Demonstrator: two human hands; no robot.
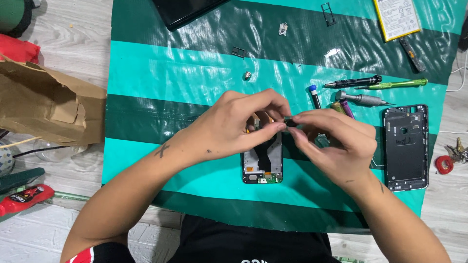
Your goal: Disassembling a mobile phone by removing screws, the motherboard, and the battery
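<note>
Overhead, a tiny dark part (291, 122) is pinched between left hand (243, 124) and right hand (334, 141), steadied above an opened black phone chassis (263, 165) on striped green tarpaulin (170, 73).

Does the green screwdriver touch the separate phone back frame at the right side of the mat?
Apart. The head view shows a strip of mat between the green screwdriver and the phone back frame.

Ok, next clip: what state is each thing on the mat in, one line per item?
Opened phone: back off, internals exposed, flat on the mat.
Back housing: detached, lying apart at the right.
Battery: removed, lying at the mat's top edge.
Left hand: fingertips pinched over the phone's top.
Right hand: fingertips pinched, meeting the left.
Screwdrivers: lying unused.
</note>
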